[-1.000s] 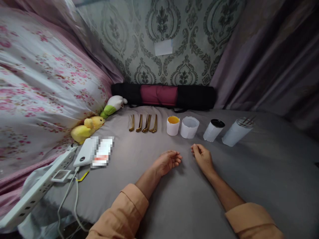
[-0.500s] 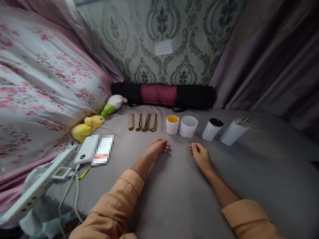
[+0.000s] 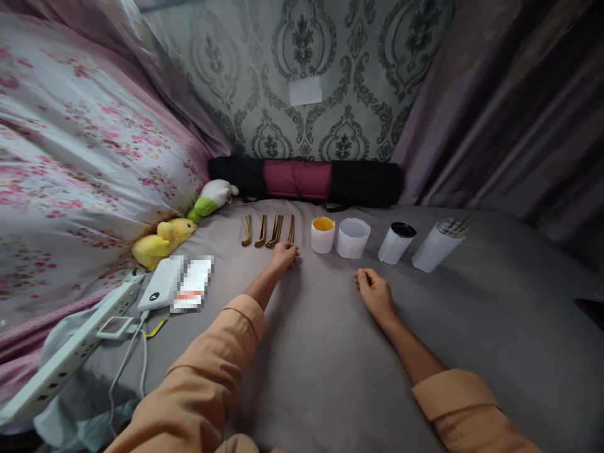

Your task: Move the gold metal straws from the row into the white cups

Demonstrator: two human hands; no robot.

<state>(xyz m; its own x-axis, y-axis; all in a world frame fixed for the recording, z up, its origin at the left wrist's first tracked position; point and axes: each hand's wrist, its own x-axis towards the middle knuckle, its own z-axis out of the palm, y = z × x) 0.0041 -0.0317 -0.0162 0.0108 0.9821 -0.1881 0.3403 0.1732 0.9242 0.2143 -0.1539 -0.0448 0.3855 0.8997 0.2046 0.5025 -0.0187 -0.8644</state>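
Several gold bent straws [image 3: 267, 231] lie in a row on the grey sheet [image 3: 330, 352]. My left hand [image 3: 284, 256] is stretched forward with its fingers curled over the near end of the rightmost straw; whether it grips the straw I cannot tell. To their right stand a white cup with yellow inside [image 3: 323, 234], a wider white cup [image 3: 353, 237], a black-rimmed white cup [image 3: 396, 242] and a tall tilted cup [image 3: 436, 245] with thin sticks in it. My right hand [image 3: 374, 292] rests on the sheet below the cups, fingers loosely curled, holding nothing.
A black and maroon roll [image 3: 306, 179] lies along the patterned wall. Yellow [image 3: 163, 239] and green-white [image 3: 211, 197] plush toys sit by the floral bedding [image 3: 80, 163]. A white power bank [image 3: 158, 290], a power strip [image 3: 66, 355] and cables lie at the left. Dark curtains hang at the right.
My left hand has moved forward and to the left, from the middle of the sheet up to the near ends of the straws. My right hand has stayed in place.
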